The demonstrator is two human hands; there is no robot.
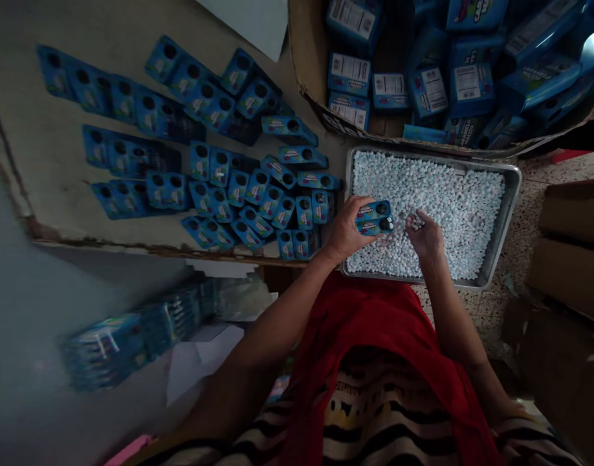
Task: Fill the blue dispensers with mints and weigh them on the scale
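Observation:
Two small blue candy boxes (373,218) lie side by side in my left hand (348,230), their ends with round holes turned toward the right. White candies show at the hole of the nearer box; the other hole looks dark. My right hand (427,238) is cupped, fingers curled round a few small white candies (416,220), just right of the boxes. Both hands are above a metal tray (510,194) spread with pale white and bluish candies (437,181).
Many blue boxes (219,200) with dark round holes stand in rows on the table (15,129) at left. Behind the tray is a cardboard carton (316,84) of blue packs. Brown cartons (569,272) stand at right. Wrapped blue stacks (112,349) sit lower left.

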